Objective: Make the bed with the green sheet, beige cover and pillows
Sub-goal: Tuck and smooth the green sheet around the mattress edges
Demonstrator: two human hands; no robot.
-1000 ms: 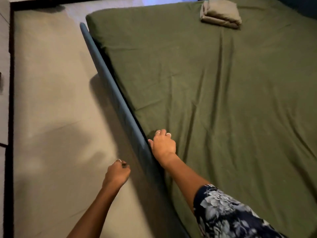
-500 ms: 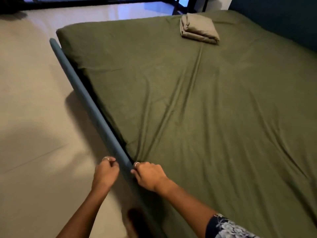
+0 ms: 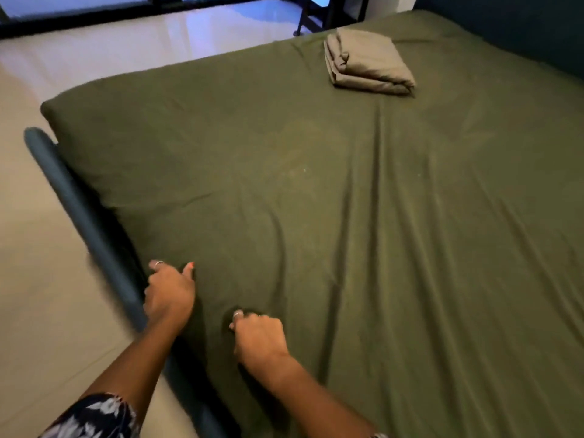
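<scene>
1. My left hand [image 3: 169, 297] rests on the wrinkled dark green cotton sheet [image 3: 316, 216], fingers curled; whether it pinches cloth, I cannot tell.
2. My right hand [image 3: 257, 338], just beside it, pinches a fold of the sheet.
3. The folded beige fabric cover [image 3: 368, 63] lies far beyond both hands.
4. No writing is readable.

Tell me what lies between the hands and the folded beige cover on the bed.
Nothing visible does. Only bare, wrinkled green sheet lies between the left hand, the right hand and the folded beige cover near the far edge.

both hands [image 3: 170, 295] perhaps pinching green sheet [image 3: 316, 216] edge
</scene>
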